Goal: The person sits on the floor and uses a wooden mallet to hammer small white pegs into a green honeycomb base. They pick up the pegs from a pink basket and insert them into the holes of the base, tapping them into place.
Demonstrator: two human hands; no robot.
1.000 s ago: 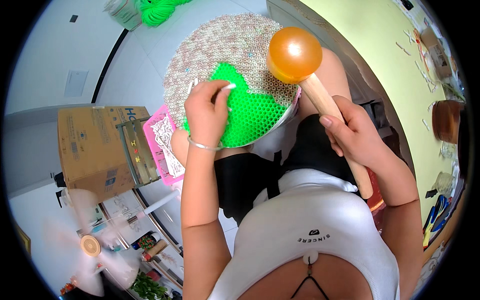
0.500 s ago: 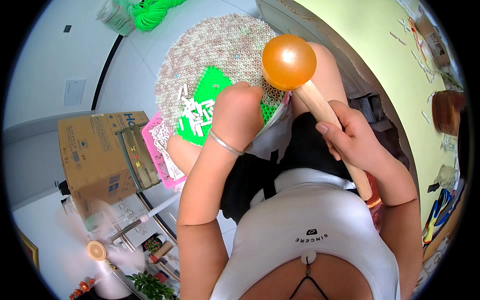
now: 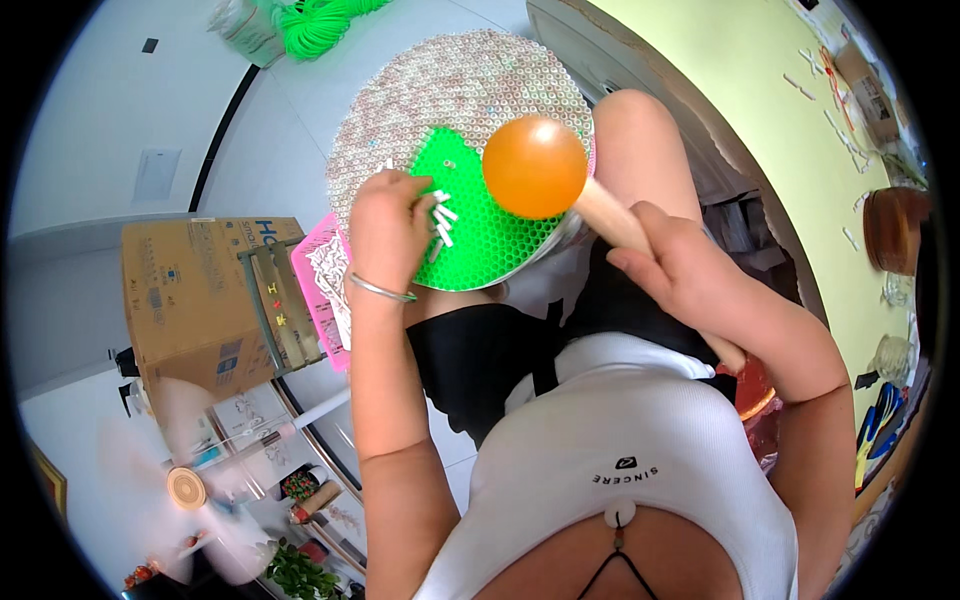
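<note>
My right hand (image 3: 665,255) is wrapped around the wooden handle of a mallet (image 3: 536,167) with a rounded orange head. The mallet head hovers over the right part of a round mat on my lap. This mat has a bare green honeycomb section (image 3: 490,235), and small pale tubes (image 3: 465,75) stand packed over the rest. At the left of the green section, my left hand (image 3: 392,225) reaches down over loose white tubes (image 3: 443,222), covering some of them. Its thumb and fingers look bent and slightly apart, with the fingertips partly hidden.
Beside my left forearm sits a pink basket (image 3: 318,262) of white tubes. Further left stand a cardboard box (image 3: 195,305) and a spinning fan (image 3: 188,488). Green cord (image 3: 315,28) lies on the floor at the back. A yellow-green tabletop (image 3: 770,130) runs along the right.
My left hand has moved left from the middle of the mat to the loose tubes, its fist loosening. The mallet head has dropped down and left. The view has shifted slightly.
</note>
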